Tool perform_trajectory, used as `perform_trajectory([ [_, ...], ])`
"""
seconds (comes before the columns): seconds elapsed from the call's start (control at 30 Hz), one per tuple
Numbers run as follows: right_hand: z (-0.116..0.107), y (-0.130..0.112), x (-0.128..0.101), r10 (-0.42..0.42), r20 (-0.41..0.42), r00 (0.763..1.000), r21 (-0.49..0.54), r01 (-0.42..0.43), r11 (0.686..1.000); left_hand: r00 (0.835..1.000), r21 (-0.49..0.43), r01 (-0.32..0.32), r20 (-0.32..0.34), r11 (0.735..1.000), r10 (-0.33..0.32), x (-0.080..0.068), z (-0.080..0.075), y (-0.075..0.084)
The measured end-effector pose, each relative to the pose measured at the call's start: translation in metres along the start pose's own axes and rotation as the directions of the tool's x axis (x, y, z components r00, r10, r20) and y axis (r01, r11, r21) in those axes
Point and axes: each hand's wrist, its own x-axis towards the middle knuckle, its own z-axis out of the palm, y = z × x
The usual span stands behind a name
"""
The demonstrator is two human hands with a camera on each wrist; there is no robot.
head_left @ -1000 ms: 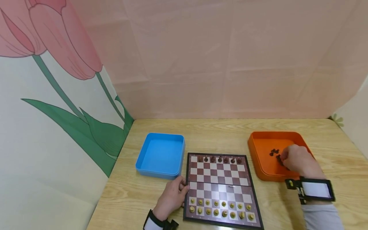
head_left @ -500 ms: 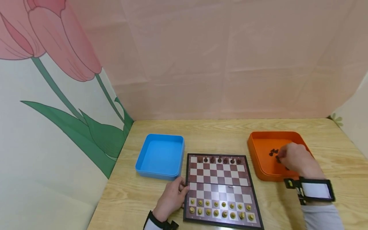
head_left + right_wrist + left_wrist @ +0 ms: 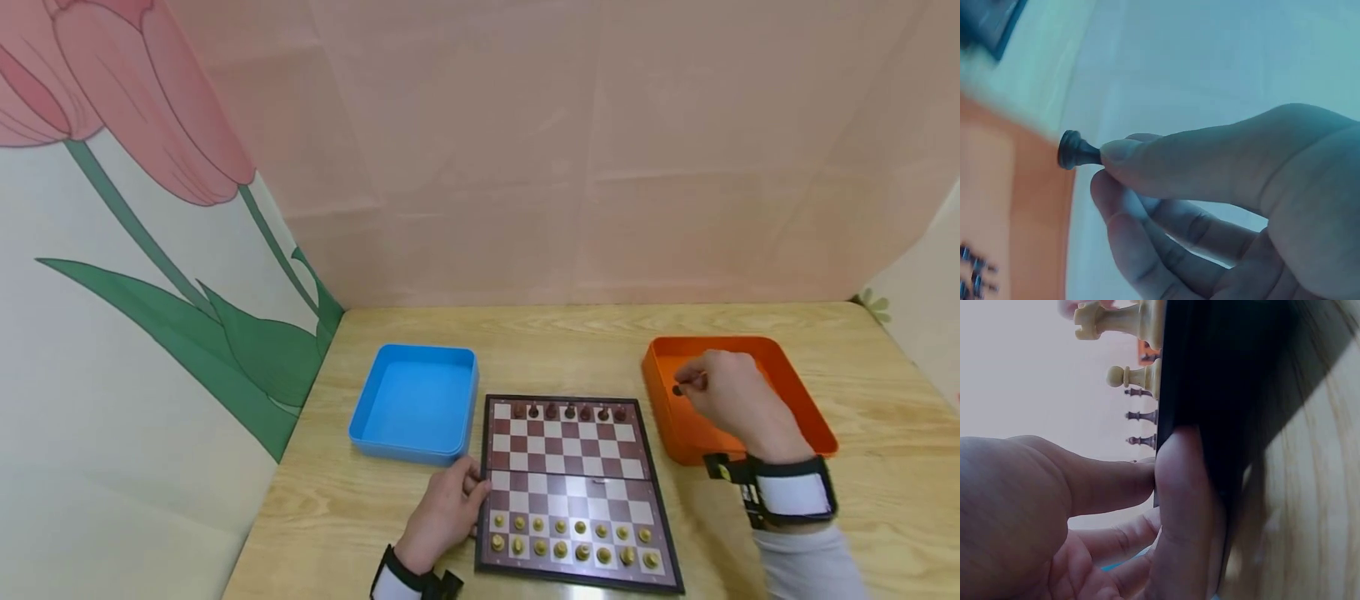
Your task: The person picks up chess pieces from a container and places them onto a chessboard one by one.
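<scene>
Looking down from the head view: right hand (image 3: 731, 398) raised over the orange plastic tray (image 3: 806, 417) at right of centre, pinching a small dark chess piece (image 3: 678, 389) between thumb and forefinger, clear of the tray floor. Left hand (image 3: 444, 518) low in the frame, fingers curled against the left edge of the folding brown-and-white chessboard (image 3: 570, 477), apparently steadying it. Seven dark pieces (image 3: 567, 412) along the board's far row, sixteen pale yellow pieces (image 3: 573, 542) filling the two near rows. Empty-looking blue plastic tray (image 3: 414, 402) left of the board, on the light wooden table (image 3: 540, 342).

From the left wrist view: thumb and fingers (image 3: 1182, 506) wrapped on the board's dark rim (image 3: 1210, 394), pale pieces (image 3: 1124, 376) standing sideways at the upper centre.

From the right wrist view: dark piece (image 3: 1075, 150) gripped by its top at left of centre, base outward; more dark pieces (image 3: 974, 275) blurred at lower left in the tray.

Best handled, by judgement, with the pinch kept firm and high, base downward. Standing dark row and the tray wall likeliest to be knocked.
</scene>
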Motion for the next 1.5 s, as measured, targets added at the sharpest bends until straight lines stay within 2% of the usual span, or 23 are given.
perform_trajectory([
  [0.17, 0.0, -0.031, 0.01, -0.046, -0.049, 0.998, 0.024, 0.047, 0.999, 1.0, 0.001, -0.014, -0.006, 1.0, 0.014, 0.003, -0.002, 0.004],
  [0.37, 0.009, -0.06, 0.016, -0.062, -0.05, 0.997, 0.077, 0.066, 0.995, 1.0, -0.012, 0.006, 0.013, 1.0, -0.006, 0.001, -0.001, 0.003],
  [0.57, 0.021, -0.081, 0.023, -0.123, -0.06, 0.991, 0.106, 0.128, 0.986, 1.0, -0.024, 0.014, 0.012, 1.0, -0.014, -0.002, -0.001, 0.001],
  [0.67, 0.026, -0.09, 0.026, -0.158, -0.056, 0.986, 0.097, 0.163, 0.982, 1.0, -0.036, -0.002, 0.01, 0.999, 0.003, -0.002, -0.001, 0.0],
  [0.8, 0.031, -0.099, 0.032, -0.217, -0.029, 0.976, 0.077, 0.219, 0.973, 0.999, -0.048, -0.034, 0.01, 0.998, 0.035, 0.002, 0.002, 0.0],
  [1.07, 0.048, -0.116, 0.052, -0.361, 0.052, 0.931, 0.08, 0.357, 0.931, 0.999, -0.047, -0.054, -0.005, 0.997, 0.054, 0.007, 0.009, 0.001],
  [1.23, 0.06, -0.132, 0.06, -0.377, 0.111, 0.92, 0.118, 0.364, 0.924, 0.999, -0.044, -0.052, -0.01, 0.998, 0.051, 0.007, 0.008, 0.002],
  [1.5, 0.08, -0.143, 0.071, -0.401, 0.162, 0.902, 0.108, 0.387, 0.916, 0.999, -0.056, -0.038, -0.003, 0.998, 0.038, 0.008, 0.01, 0.003],
])
